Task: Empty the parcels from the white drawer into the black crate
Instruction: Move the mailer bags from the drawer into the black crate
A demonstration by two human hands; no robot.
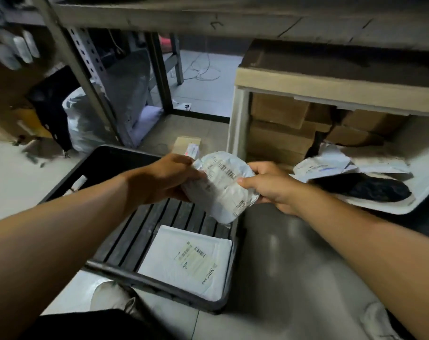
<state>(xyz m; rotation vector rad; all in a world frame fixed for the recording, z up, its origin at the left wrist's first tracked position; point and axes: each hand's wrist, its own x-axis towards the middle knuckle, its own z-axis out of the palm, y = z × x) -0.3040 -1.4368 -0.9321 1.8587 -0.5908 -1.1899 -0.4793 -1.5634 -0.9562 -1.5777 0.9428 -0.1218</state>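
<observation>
The white parcel (pixel 220 185), a crumpled poly mailer with a barcode label on its upper face, is held up in the air over the far right part of the black crate (pixel 159 285), between both hands. The left hand (pixel 164 177) grips its left end with fingers curled under and the thumb side on top; the right hand (pixel 267 185) pinches its right edge, thumb on the label side and fingers beneath. It looks light and soft: the film is wrinkled and sags round whatever is inside, so it should bend rather than resist, and the glossy skin may be a little slippery. A hold across the bulging middle, or at both ends as now, seems safer than pinching a loose corner of film. Already in the crate, in its near right corner, lies a flat white padded envelope (pixel 191 261) with a label. To the right, the white drawer (pixel 419 192) still carries more parcels (pixel 331 165) and a black bag (pixel 370 187), so in my judgement the emptying is only partly done. Behind the drawer, brown cardboard boxes (pixel 279 126) are stacked under a shelf.
</observation>
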